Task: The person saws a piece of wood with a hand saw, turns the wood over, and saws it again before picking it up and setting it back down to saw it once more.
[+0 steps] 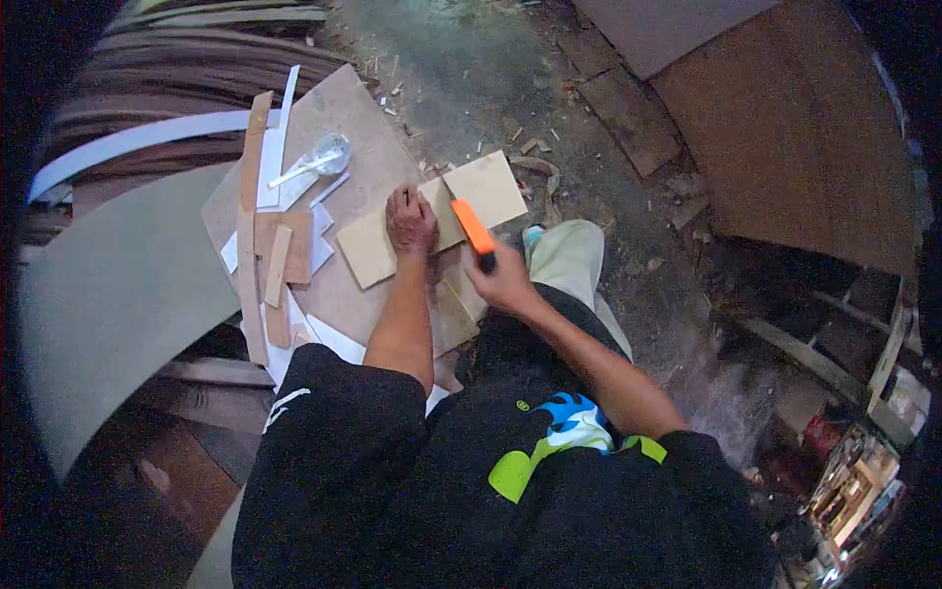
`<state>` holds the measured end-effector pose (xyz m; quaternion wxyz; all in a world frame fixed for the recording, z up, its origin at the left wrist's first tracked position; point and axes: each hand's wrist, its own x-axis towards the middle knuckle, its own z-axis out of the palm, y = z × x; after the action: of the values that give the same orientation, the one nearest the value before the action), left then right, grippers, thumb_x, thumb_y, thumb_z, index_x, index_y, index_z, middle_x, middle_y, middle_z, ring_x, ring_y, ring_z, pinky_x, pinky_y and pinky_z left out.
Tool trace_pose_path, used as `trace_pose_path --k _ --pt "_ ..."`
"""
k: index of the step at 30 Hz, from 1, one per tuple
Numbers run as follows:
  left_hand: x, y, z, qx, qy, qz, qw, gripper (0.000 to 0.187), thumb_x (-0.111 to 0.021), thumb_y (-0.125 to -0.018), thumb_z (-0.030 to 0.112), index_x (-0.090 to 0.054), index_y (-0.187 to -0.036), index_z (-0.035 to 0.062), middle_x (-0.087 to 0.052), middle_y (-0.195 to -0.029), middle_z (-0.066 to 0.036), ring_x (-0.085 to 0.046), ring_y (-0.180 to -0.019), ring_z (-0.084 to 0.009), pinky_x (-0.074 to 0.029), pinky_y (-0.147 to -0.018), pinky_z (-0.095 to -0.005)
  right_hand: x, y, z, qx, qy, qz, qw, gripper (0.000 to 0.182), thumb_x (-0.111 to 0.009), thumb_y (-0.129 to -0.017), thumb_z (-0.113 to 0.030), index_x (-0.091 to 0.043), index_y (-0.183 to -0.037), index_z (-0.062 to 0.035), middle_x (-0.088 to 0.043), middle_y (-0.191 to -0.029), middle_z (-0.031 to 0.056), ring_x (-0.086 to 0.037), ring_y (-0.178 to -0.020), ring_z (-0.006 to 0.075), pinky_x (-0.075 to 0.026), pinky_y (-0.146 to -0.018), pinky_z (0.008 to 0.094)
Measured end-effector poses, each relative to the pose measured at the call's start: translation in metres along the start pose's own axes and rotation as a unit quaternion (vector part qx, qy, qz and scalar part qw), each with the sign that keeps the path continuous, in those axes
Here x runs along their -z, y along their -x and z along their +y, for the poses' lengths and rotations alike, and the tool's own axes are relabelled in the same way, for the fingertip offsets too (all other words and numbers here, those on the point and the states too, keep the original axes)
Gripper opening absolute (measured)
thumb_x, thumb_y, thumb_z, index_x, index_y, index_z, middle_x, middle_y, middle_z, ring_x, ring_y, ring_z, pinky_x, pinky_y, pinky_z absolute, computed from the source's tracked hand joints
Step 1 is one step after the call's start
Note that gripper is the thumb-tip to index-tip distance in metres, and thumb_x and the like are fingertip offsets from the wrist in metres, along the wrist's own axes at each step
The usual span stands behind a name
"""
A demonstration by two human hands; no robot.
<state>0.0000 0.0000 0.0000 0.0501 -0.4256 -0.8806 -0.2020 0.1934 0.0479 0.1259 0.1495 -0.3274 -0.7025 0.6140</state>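
A pale rectangular board (365,249) lies at a slant on a larger sheet of plywood (343,98), its right end (491,191) reaching past the sheet's edge. My left hand (411,222) presses down on the board near its middle, fingers curled in. Slightly blurred, my right hand (502,283) is closed around the black end of a hand saw with an orange handle part (473,226). The saw's thin dark blade crosses the board just right of my left hand.
On the plywood's left side are wood strips (278,265), white offcuts (322,240) and a clear plastic cup or bag (329,154). Stacked curved boards (196,59) stand at the upper left. Wood scraps litter the floor (442,59); large brown panels (785,128) lie at the right.
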Motion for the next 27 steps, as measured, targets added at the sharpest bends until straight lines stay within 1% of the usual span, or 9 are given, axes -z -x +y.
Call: trace_pose_path --k 4,7,9,10,13,14,18,24,27 --pt "-0.015 0.027 0.043 0.014 0.064 -0.019 0.998 0.022 -0.051 -0.091 0.016 -0.059 -0.106 0.0021 -0.058 -0.109 -0.016 -0.055 -0.105 -0.0338 -0.045 -0.092 -0.0440 0.031 0.050 0.005 -0.014 0.065 0.062 0.996 0.021 -0.065 -0.078 -0.009 -0.058 -0.095 0.0019 -0.059 -0.079 0.0106 -0.056 -0.073 0.0189 -0.047 -0.071 0.0368" --pt "-0.011 0.002 0.027 0.004 0.051 0.010 0.999 0.021 -0.051 -0.091 0.015 -0.059 -0.105 0.0020 -0.058 -0.108 -0.016 -0.055 -0.104 -0.0338 -0.046 -0.092 -0.0438 0.045 0.094 -0.033 -0.019 0.012 0.041 0.999 0.023 -0.064 -0.080 -0.004 -0.061 -0.101 0.0027 -0.061 -0.083 0.0085 -0.059 -0.082 0.0127 -0.048 -0.075 0.0303" --pt "-0.005 -0.001 0.025 -0.003 0.034 0.012 0.999 0.021 -0.051 -0.090 0.014 -0.058 -0.106 0.0019 -0.058 -0.108 -0.016 -0.055 -0.104 -0.0338 -0.046 -0.091 -0.0439 0.036 0.067 -0.008 -0.053 0.027 0.013 0.998 0.041 -0.066 -0.076 -0.007 -0.059 -0.116 0.0020 -0.066 -0.099 0.0230 -0.066 -0.099 0.0346 -0.051 -0.085 0.0393" --pt "-0.005 -0.005 0.025 -0.007 0.035 0.017 0.999 0.021 -0.051 -0.090 0.014 -0.058 -0.106 0.0017 -0.058 -0.107 -0.016 -0.055 -0.103 -0.0337 -0.045 -0.091 -0.0438 0.030 0.034 0.010 -0.067 0.015 0.007 0.998 0.039 -0.067 -0.076 -0.008 -0.058 -0.113 0.0024 -0.066 -0.095 0.0222 -0.066 -0.094 0.0369 -0.051 -0.080 0.0407" --pt "0.000 0.002 0.020 -0.004 0.026 0.012 1.000 0.021 -0.052 -0.090 0.014 -0.058 -0.106 0.0011 -0.058 -0.107 -0.016 -0.055 -0.103 -0.0335 -0.045 -0.090 -0.0435 0.009 0.010 -0.001 -0.061 0.073 0.034 0.995 0.039 -0.067 -0.077 -0.009 -0.058 -0.113 0.0021 -0.066 -0.093 0.0214 -0.066 -0.091 0.0366 -0.051 -0.078 0.0406" --pt "0.002 0.002 0.018 -0.004 0.022 0.004 1.000 0.021 -0.052 -0.089 0.013 -0.058 -0.106 0.0010 -0.057 -0.107 -0.016 -0.055 -0.103 -0.0334 -0.045 -0.090 -0.0434 0.013 0.028 -0.007 -0.009 0.032 0.047 0.998 0.022 -0.065 -0.078 -0.008 -0.059 -0.095 0.0032 -0.059 -0.073 0.0117 -0.057 -0.069 0.0157 -0.047 -0.065 0.0332" --pt "0.005 0.001 0.010 -0.017 0.015 0.017 1.000 0.022 -0.053 -0.089 0.013 -0.058 -0.106 0.0009 -0.057 -0.108 -0.016 -0.054 -0.103 -0.0330 -0.044 -0.091 -0.0429 0.049 0.127 -0.047 -0.030 -0.045 -0.009 0.999 0.026 -0.065 -0.076 -0.004 -0.060 -0.101 -0.0004 -0.059 -0.080 0.0094 -0.057 -0.071 0.0148 -0.047 -0.068 0.0307" --pt "0.012 0.002 0.012 -0.013 0.011 0.020 1.000 0.022 -0.052 -0.089 0.014 -0.059 -0.105 0.0006 -0.057 -0.108 -0.016 -0.054 -0.104 -0.0329 -0.044 -0.092 -0.0428 0.009 0.038 -0.025 0.001 0.002 0.047 0.999 0.027 -0.066 -0.077 -0.009 -0.058 -0.100 0.0023 -0.062 -0.077 0.0140 -0.059 -0.070 0.0181 -0.049 -0.067 0.0350" --pt "0.012 0.004 0.009 -0.017 0.012 0.011 1.000 0.022 -0.051 -0.089 0.015 -0.058 -0.105 0.0008 -0.057 -0.108 -0.016 -0.054 -0.104 -0.0332 -0.044 -0.092 -0.0430 0.019 0.077 -0.036 -0.021 0.008 0.025 0.999 0.025 -0.065 -0.078 -0.010 -0.058 -0.099 0.0017 -0.063 -0.081 0.0114 -0.059 -0.076 0.0168 -0.049 -0.071 0.0333"
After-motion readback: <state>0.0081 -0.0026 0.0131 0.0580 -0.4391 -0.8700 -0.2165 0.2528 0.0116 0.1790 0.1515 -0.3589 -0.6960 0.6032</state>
